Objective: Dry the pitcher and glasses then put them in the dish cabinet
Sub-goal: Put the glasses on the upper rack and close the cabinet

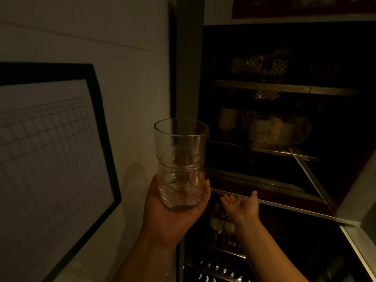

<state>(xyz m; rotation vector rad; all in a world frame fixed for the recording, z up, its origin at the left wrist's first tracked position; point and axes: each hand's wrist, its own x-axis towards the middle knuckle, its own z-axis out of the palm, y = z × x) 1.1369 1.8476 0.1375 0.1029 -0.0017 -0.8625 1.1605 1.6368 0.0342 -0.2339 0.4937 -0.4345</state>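
One glass [181,163], left hand [173,212] grip

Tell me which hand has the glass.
The left hand grips the upright glass by its base; the right hand is open and empty, reaching toward the cabinet.

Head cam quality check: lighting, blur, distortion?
Head view: dim and warm, cabinet shelves mostly lost in shadow, mugs soft; glass in the left hand is readable with faint rim highlights; right hand slightly blurred; wide-angle bends the framed chart at left.
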